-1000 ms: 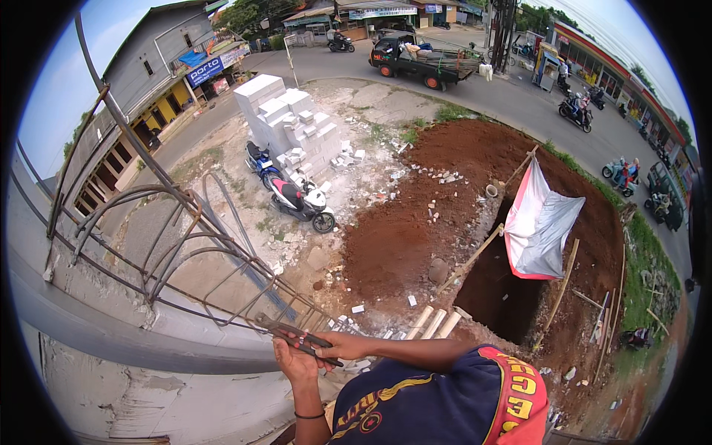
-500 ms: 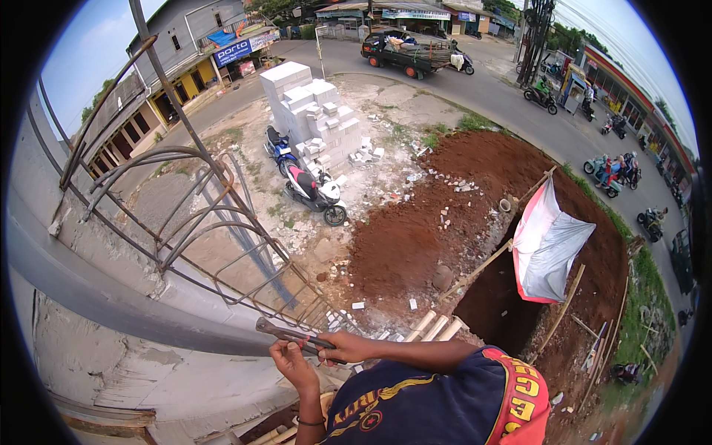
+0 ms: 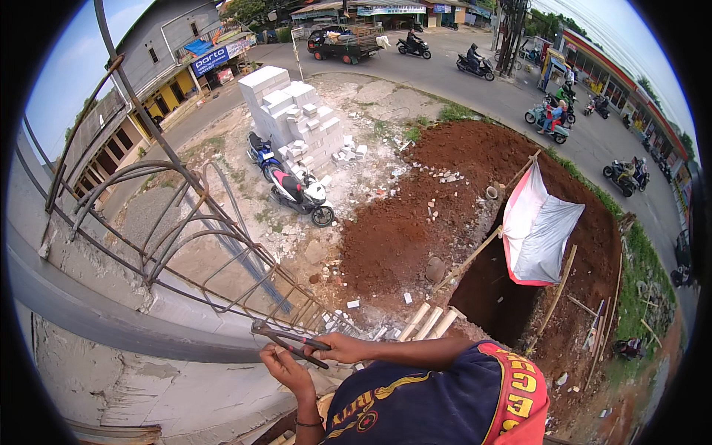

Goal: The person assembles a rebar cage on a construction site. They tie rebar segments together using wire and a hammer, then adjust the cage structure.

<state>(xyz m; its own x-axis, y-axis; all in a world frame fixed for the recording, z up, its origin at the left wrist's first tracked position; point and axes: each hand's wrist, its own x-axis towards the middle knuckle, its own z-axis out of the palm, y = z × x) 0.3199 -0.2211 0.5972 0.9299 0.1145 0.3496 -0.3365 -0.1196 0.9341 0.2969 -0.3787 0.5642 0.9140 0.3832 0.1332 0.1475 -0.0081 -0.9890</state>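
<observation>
My right hand [image 3: 339,347] is wrapped round the handles of dark metal pincers [image 3: 285,338], whose two handles stand apart. The jaws of the pincers rest near the end of the bent steel rebar cage [image 3: 222,285], beside the grey beam edge. Just below the jaws, my left hand [image 3: 288,371] is closed in a pinch close to the lower handle. What sits between its fingertips is too small to make out; it may be thin wire.
The grey concrete ledge [image 3: 141,315] runs along the left, with rebar hoops rising above it. Far below are bamboo poles [image 3: 430,322], a dug pit [image 3: 493,308] under a white and red sheet [image 3: 540,230], red soil, parked motorbikes [image 3: 300,194] and stacked pale blocks [image 3: 297,111].
The pincers' handles have spread from close together to apart. My left hand has shifted slightly left and down. The whole view has turned a little, and traffic has moved along the road.
</observation>
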